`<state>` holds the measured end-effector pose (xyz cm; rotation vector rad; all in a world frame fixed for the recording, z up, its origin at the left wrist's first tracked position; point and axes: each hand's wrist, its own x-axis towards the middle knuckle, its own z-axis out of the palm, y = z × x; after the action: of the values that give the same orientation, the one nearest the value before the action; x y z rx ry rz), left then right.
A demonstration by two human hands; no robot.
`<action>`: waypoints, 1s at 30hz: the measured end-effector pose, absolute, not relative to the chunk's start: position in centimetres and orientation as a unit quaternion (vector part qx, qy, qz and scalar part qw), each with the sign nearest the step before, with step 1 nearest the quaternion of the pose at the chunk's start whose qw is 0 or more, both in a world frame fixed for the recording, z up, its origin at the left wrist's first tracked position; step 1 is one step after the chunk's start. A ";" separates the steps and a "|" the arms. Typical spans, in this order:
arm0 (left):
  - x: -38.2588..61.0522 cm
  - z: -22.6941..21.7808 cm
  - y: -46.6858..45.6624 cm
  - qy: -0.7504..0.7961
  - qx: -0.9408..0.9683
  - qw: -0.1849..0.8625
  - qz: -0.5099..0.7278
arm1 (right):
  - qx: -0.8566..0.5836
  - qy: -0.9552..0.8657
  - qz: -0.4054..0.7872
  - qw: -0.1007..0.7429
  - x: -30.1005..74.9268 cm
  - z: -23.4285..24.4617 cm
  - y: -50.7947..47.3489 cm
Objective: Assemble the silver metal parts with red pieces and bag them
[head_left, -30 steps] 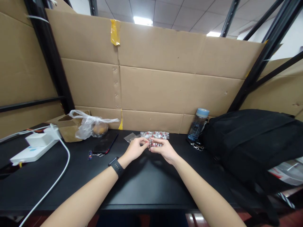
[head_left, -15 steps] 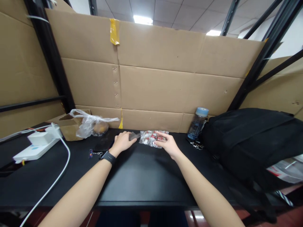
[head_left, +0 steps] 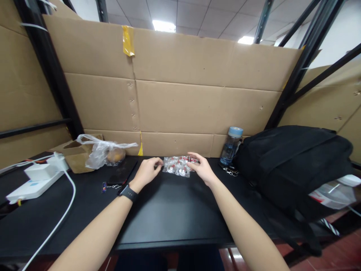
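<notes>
Several clear plastic packets (head_left: 177,166) with round silvery pieces and red parts inside lie flat against each other near the back of the black table. My left hand (head_left: 147,172), with a dark watch (head_left: 129,192) on its wrist, is at their left edge. Its thumb and forefinger are curled together at the rim of the plastic. At the right end of the packets is my right hand (head_left: 202,169), thumb and fingers apart around a red-and-metal piece. I cannot tell whether it touches that piece.
To the left are a white power strip (head_left: 31,188) with a cable, a cardboard box (head_left: 77,158), a knotted plastic bag (head_left: 98,152), and a dark flat object (head_left: 120,175) with a keyring. A blue-capped bottle (head_left: 229,146) and a black backpack (head_left: 287,165) stand right. Cardboard (head_left: 180,105) walls the back.
My left fingers have closed in at the packets' left edge, and the loose clear flap there no longer shows. My right fingers have spread apart. The view has shifted slightly.
</notes>
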<state>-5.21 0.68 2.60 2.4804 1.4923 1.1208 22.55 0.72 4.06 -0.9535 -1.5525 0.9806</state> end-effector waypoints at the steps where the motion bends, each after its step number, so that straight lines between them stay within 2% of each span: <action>1: -4.7 2.7 0.4 0.455 0.816 0.024 0.356 | -0.394 -0.661 0.394 0.503 22.8 4.1 0.9; 7: -3.0 2.7 -0.8 0.335 0.911 0.067 0.229 | -0.390 -0.788 0.222 0.422 23.9 4.2 1.0; 11: -3.1 2.3 -1.6 0.339 0.929 0.053 0.141 | -0.384 -0.838 0.156 0.356 23.8 4.6 0.3; 22: -2.9 1.7 -2.2 0.374 0.917 0.105 0.092 | -0.403 -0.862 0.144 0.272 22.9 5.0 -0.8; 30: -2.8 1.7 -2.9 0.369 0.921 0.108 0.064 | -0.398 -0.892 0.138 0.162 22.9 4.8 -1.0</action>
<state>-2.76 -2.86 1.73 2.7088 1.0854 0.1880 22.93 -1.00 4.81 -1.1370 -2.5462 0.3932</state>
